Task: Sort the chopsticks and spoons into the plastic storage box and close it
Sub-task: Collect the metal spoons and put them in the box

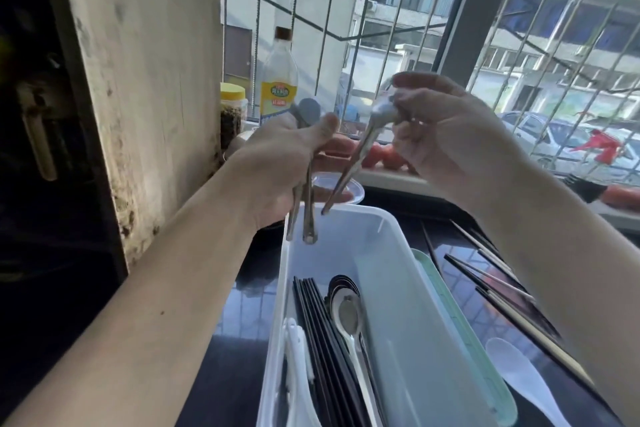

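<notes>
Head view: left hand (284, 163) raised over the far end of the plastic storage box (398, 288), fingers curled round a bundle of metal spoons (304, 204), bowls up, handles hanging down to the box's far rim. Right hand (446, 135) level with it, fingers pinching the bowl of a single metal spoon (360, 149); its handle slants down-left, tip just above the box opening. Inside the box, near end: black chopsticks (322, 340) lying lengthwise, metal spoons (349, 319) beside them, a white spoon (298, 371) at the left wall. Pale green lid (460, 329) lies against the box's right side. On the dark surface (235, 315) to the right: loose chopsticks (491, 284) and a white plastic spoon (519, 371). Bottle (278, 80) and yellow-capped jar (232, 111) stand at the window.
</notes>
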The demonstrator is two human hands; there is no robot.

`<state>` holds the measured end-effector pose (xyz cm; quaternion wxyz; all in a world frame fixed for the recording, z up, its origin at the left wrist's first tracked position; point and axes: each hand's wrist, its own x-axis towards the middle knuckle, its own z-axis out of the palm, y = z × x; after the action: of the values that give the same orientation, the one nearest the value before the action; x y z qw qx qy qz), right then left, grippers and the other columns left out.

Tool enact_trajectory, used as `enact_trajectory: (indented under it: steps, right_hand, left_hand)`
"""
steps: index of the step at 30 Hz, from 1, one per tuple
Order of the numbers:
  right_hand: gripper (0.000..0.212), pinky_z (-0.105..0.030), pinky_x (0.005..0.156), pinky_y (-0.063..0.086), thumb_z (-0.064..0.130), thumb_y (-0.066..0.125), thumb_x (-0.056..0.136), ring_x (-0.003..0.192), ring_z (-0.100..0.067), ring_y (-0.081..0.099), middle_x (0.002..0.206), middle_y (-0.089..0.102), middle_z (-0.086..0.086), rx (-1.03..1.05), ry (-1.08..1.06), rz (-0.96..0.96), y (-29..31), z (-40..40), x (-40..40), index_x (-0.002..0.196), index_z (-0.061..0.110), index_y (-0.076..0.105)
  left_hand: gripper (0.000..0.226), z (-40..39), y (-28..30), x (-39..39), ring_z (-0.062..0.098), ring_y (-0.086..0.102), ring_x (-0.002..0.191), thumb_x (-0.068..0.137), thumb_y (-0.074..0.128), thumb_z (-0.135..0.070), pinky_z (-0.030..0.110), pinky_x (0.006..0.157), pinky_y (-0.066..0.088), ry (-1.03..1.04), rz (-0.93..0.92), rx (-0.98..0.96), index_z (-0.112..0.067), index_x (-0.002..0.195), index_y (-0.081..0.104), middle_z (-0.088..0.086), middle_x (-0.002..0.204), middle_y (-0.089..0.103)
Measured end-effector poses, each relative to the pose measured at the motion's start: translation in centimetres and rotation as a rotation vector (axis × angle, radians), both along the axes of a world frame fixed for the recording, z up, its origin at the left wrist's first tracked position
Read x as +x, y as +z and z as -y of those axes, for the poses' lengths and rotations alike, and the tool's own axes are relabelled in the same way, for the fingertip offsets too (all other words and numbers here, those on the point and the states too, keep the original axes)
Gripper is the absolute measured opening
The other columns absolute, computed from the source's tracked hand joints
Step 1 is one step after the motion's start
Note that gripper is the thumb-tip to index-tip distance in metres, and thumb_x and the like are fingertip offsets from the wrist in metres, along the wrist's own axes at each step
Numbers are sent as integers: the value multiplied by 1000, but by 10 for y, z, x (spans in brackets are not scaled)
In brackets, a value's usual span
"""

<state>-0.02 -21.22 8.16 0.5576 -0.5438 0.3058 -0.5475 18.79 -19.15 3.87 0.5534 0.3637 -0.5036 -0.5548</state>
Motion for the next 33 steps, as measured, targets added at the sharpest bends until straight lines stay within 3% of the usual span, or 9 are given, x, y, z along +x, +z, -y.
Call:
enact_trajectory:
  steps: [4,6,9,12,14,19,25,30,33]
  right_hand:
    - [25,-28,74,62,23,69,85,87,-22,76,95,78,-9,-197,-69,-505,14,-12,-20,103,5,69]
    - [18,-27,64,61,21,73,84,76,-21,76,87,78,-7,-279,-14,-884,11,-18,-19,97,9,73]
    - [9,-20,55,52,28,71,92,56,-6,65,73,75,5,-507,3,-1422,-9,-14,0,87,25,77]
    - [11,-30,75,56,38,67,93,76,-8,65,87,74,12,-754,93,-1805,-43,-4,25,95,33,77]
    - [14,-33,73,56,34,65,94,81,-19,64,89,73,6,-737,246,-1965,-67,2,35,96,27,77]
    - [17,-26,48,33,26,63,96,59,-17,46,75,61,-3,-734,488,-2206,-99,7,44,88,12,70]
    - [23,-27,45,31,8,62,92,55,-19,43,70,44,-3,-836,461,-2329,-104,8,50,73,11,49]
    - [37,-36,61,50,-6,60,86,58,-23,42,67,40,0,-988,495,-2379,-104,4,57,65,14,37]
    - [17,-35,55,43,4,66,90,62,-26,43,66,38,2,-1064,483,-2334,-104,3,58,87,10,50]
  left_hand:
    - [23,18,-8,8,13,53,49,107,52,-28,31,48,52,427,-11,-117,-8,95,52,-1,65,49]
    - [25,21,-9,10,11,35,44,108,51,-24,24,41,36,391,-65,-114,-15,85,44,-5,56,37]
    - [28,22,-12,6,7,32,38,106,54,-28,23,39,30,373,81,-92,-19,81,45,-10,51,35]
    - [34,22,-13,1,7,29,36,103,56,-32,22,39,25,302,151,-39,-21,74,41,-9,51,33]
    - [31,20,-10,-1,11,19,42,99,52,-35,21,43,16,243,100,2,-24,74,37,-9,52,28]
    - [20,15,-6,-2,14,18,50,97,41,-24,23,48,13,242,-54,28,-19,77,44,-3,57,32]
    - [21,16,-6,-2,13,22,50,99,42,-19,19,45,15,236,-48,23,-17,79,48,-4,56,37]
    - [23,15,-6,-1,13,22,50,99,43,-17,21,44,15,218,-31,1,-17,77,48,-3,57,37]
    - [21,15,-5,-1,13,24,51,100,45,-17,23,46,15,206,-13,-21,-17,79,49,-2,59,38]
